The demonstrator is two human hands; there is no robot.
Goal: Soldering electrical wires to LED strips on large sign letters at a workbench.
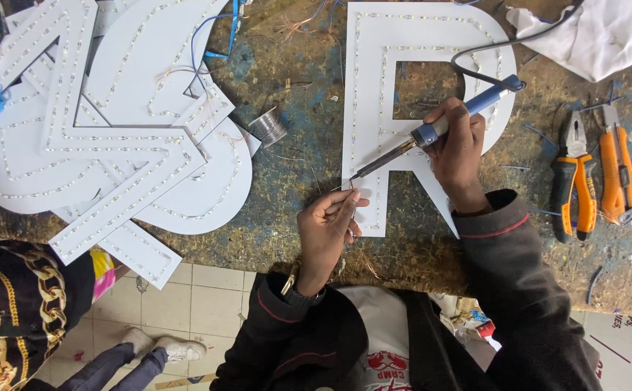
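Dark sleeves with thin red piping frame the lower view, leading to both hands at the near edge of a white letter-shaped panel (pixel 374 137). Left hand (pixel 325 230), fingers pressed together, pinches a thin solder wire (pixel 336 190) just off the panel's lower left leg. Right hand (pixel 457 148) is closed around a soldering iron (pixel 432 134) with a blue grip and slim metal shaft; its tip meets the wire at the panel's edge, and its dark cord loops away across the panel. Rows of small light points, strung on fine wire, trace the panel's flat, matte outline. Worn, stained, paint-flecked tabletop (pixel 294 166) carries a small spool of solder (pixel 267 127) to the left, a stack of similar white letter panels (pixel 120 137) beyond it, and orange-handled pliers (pixel 573 185) and cutters (pixel 616 170) to the right.
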